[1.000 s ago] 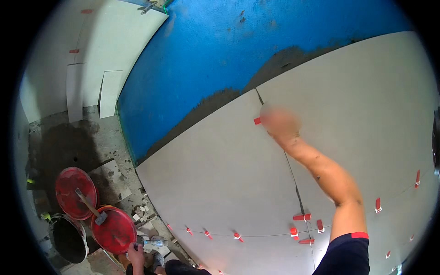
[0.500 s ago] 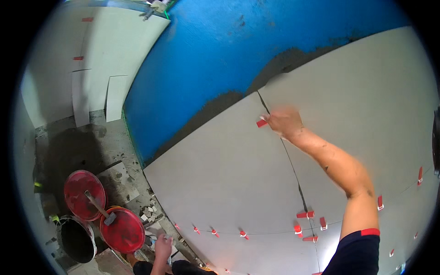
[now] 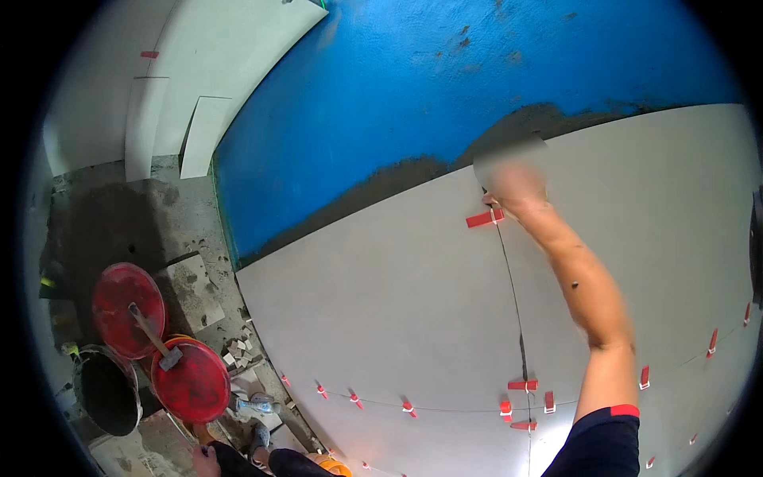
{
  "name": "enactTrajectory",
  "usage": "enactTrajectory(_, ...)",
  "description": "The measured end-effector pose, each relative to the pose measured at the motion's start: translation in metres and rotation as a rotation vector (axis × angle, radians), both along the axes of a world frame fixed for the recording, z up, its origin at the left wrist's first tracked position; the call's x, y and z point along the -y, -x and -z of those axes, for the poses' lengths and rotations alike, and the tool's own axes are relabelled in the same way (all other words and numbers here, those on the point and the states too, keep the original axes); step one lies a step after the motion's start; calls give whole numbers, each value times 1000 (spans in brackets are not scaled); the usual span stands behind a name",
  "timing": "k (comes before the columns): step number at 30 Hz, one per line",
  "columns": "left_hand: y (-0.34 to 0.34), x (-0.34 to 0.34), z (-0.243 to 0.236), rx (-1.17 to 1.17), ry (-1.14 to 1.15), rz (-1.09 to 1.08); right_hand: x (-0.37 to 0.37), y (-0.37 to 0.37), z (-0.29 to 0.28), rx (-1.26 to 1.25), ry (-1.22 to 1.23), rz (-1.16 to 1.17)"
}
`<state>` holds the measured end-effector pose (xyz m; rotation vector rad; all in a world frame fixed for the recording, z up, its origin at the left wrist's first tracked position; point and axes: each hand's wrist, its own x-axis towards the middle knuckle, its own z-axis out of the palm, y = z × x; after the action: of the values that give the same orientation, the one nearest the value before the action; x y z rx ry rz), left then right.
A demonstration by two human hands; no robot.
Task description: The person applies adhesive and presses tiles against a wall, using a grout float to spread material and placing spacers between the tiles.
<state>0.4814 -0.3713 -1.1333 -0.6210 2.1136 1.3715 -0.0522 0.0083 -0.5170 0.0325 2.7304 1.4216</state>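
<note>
My right hand (image 3: 518,188) is at the upper end of the joint between two large grey tiles (image 3: 381,302). Motion smears most of it, so its grip does not show; a fingertip is close to a red wedge (image 3: 483,219). That wedge lies across the joint, its right end in a white clip (image 3: 497,215). Lower on the joint, several more red wedges (image 3: 522,385) sit in white clips. At the bottom left, my left hand (image 3: 205,461) has curled fingers; whatever they hold cannot be made out.
A blue wall (image 3: 358,111) with grey mortar (image 3: 397,176) rises above the tiles. Left on the floor are a red round lid (image 3: 119,298), another red lid (image 3: 199,385) with a hammer (image 3: 163,350) across them, and a dark bucket (image 3: 107,393). Tile strips (image 3: 145,131) lean at the back left.
The red wedge now lies across the joint in its clip, with my right hand just above it. My left hand has moved left and down. The view has shifted a little.
</note>
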Motion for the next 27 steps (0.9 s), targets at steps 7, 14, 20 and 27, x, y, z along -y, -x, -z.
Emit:
enactTrajectory(7, -14, -34, 65, 27, -26, -188, 5, 16, 13, -168, 49, -215)
enactTrajectory(14, -12, -26, 32, -55, -111, -85, 55, 56, 1, -433, 11, -307)
enactTrajectory(20, -47, 21, -11, 280, 190, 88, 100, 114, -22, -419, 5, 182)
enactTrajectory(27, -24, 21, 0, 157, 54, -80, 88, 119, -32, -425, -245, 290)
